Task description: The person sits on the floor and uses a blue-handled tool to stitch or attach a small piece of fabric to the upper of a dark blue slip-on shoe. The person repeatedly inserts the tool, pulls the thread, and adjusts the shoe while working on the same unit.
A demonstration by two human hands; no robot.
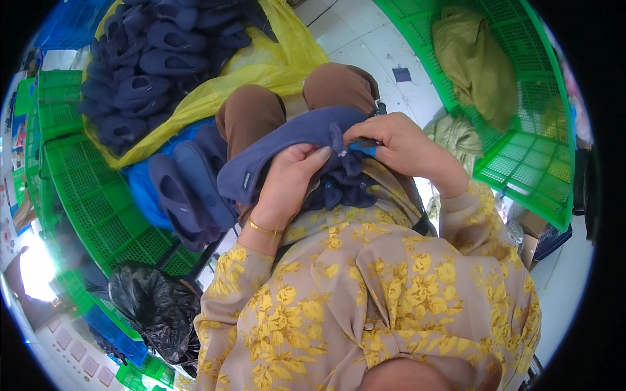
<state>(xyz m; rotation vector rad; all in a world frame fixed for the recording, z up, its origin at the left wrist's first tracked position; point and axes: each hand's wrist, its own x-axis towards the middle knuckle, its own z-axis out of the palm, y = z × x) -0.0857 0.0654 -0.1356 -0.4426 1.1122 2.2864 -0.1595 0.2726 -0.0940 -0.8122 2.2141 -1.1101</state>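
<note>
A navy blue slipper [261, 155] lies across my knees, its sole edge toward the left and a small label on its side. My left hand [289, 174] is closed on its near edge, thumb pressed on top. At the slipper's right end my right hand [396, 144] is closed around a small dark and blue tool [365, 145], whose exact kind I cannot make out. The tool is close to a knotted strip of navy cloth [339, 144] there. More bunched navy cloth [345, 189] with small pale dots rests on my lap under the hands.
Many navy slippers [173, 62] fill a yellow sack [228, 85] at the far left. Several more slippers [173, 186] lean beside my left knee, near green baskets [104, 202]. A black plastic bag [153, 306] is nearer. At right, a green basket [521, 176] holds an olive sack [473, 58].
</note>
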